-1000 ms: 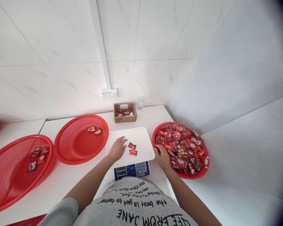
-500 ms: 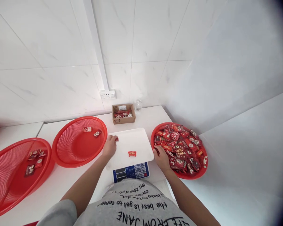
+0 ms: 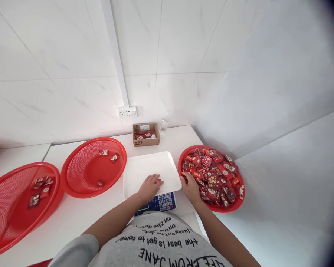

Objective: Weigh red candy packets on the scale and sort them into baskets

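Note:
My left hand [image 3: 151, 187] is over the white tray [image 3: 139, 167] of a weighing scale, its fingers apart around a small red candy packet [image 3: 158, 181]. The fingers partly cover the packet, which lies on the tray. My right hand [image 3: 191, 187] is closed on the near left rim of a red basket [image 3: 219, 210], its thumb outside. Heaped in that basket are red wrapped candy packets [image 3: 211, 178]. Below the tray, the scale's blue keypad [image 3: 165, 202] shows beside my left wrist.
Left of the tray stands a red mesh basket [image 3: 78, 159] with 3 packets inside. Farther left, another red basket [image 3: 5, 200] holds several. Behind the tray are a cardboard box [image 3: 146, 142] of packets and a clear plastic item [image 3: 163, 124]. A wall socket [image 3: 127, 111] sits above.
My left hand has moved right and nearer, from the tray's left edge to the packet on it. The packet it held is gone from it; a small packet now lies in the middle-left basket.

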`<state>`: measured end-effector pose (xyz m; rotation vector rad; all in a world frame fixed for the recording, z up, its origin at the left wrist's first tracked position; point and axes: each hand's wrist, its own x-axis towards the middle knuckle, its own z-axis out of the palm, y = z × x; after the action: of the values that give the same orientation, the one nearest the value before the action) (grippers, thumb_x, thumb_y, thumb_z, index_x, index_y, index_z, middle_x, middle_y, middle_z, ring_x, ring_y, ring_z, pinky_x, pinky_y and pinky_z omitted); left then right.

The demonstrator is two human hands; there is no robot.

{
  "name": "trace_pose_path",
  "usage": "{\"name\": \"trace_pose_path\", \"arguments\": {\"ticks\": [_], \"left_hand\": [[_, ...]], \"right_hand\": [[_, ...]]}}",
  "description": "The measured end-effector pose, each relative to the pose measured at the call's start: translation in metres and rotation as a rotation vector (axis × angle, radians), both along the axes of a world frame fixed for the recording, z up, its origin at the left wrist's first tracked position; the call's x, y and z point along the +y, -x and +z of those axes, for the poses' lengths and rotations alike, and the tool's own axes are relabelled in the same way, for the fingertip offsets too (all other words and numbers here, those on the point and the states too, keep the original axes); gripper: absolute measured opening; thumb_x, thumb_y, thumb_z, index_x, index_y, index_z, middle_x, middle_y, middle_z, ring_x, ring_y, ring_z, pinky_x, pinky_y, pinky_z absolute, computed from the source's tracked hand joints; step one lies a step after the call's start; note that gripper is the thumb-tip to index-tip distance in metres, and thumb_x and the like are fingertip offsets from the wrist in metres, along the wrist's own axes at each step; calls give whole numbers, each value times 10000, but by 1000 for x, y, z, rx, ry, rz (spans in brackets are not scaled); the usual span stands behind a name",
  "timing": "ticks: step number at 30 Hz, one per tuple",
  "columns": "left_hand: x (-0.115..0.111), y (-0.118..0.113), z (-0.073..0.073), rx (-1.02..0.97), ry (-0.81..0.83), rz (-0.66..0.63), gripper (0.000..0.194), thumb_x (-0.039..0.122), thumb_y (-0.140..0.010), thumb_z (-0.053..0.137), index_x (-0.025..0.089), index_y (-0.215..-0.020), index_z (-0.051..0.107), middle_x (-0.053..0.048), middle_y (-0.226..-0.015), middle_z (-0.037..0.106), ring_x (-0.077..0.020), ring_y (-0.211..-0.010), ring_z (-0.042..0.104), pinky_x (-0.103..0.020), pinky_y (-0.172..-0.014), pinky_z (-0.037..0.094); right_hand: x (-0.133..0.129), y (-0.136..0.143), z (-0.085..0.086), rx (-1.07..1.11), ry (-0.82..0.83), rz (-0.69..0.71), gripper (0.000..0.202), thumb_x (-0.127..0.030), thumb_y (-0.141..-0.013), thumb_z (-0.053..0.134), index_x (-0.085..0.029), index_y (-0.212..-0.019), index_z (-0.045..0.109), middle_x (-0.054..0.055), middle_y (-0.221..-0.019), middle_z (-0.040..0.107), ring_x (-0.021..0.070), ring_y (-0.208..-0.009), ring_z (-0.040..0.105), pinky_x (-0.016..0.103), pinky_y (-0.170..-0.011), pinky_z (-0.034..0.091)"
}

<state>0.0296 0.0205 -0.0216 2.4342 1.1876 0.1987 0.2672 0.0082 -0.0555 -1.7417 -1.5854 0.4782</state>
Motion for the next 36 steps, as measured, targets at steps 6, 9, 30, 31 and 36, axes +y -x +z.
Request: {"name": "trace_pose_path", "arguments": {"ticks": [6,9,30,31,36], "left_hand": [[10,23,-2,-41,-16,151,393,36,-782,403,218,-1064,609,-74,-1078,604,-198,-1026,527,-371,-937,422],[24,59,10,-60,-85,311,445,22,-778,336,203,-1103,582,-95,-1110,592,-215,-1073,509,-396,-963,405],[-4,83,-1,-175,-256,519,318,322,-844,408,194,-1101,545,-113,-1180,573,-272,-1218,420,-463,-1015,352],[-6,81,-1,-195,-242,515,312,325,-847,409,201,-1097,548,-105,-1174,579,-271,-1221,419,-468,-1012,354],[-12,65,12,-306,-86,517,322,361,-841,416,197,-1072,569,-95,-1123,609,-263,-1168,473,-456,-984,384]], "right_hand": [[1,1,3,-6,-10,-5,330,-354,-842,406,-175,-1039,600,116,-1052,623,229,-990,562,412,-902,435],[0,3,5,-6,-6,-1,328,-338,-845,397,-179,-1050,598,108,-1056,622,223,-996,561,402,-902,438],[64,-20,0,153,170,-191,249,-247,-756,459,-200,-940,620,99,-972,662,239,-910,603,407,-836,446],[59,-22,4,154,153,-196,256,-248,-757,448,-203,-941,620,91,-988,659,233,-929,597,405,-848,444],[34,-19,35,392,176,-220,347,-325,-764,452,-193,-1059,580,85,-1068,631,199,-844,614,354,-730,496]]}}
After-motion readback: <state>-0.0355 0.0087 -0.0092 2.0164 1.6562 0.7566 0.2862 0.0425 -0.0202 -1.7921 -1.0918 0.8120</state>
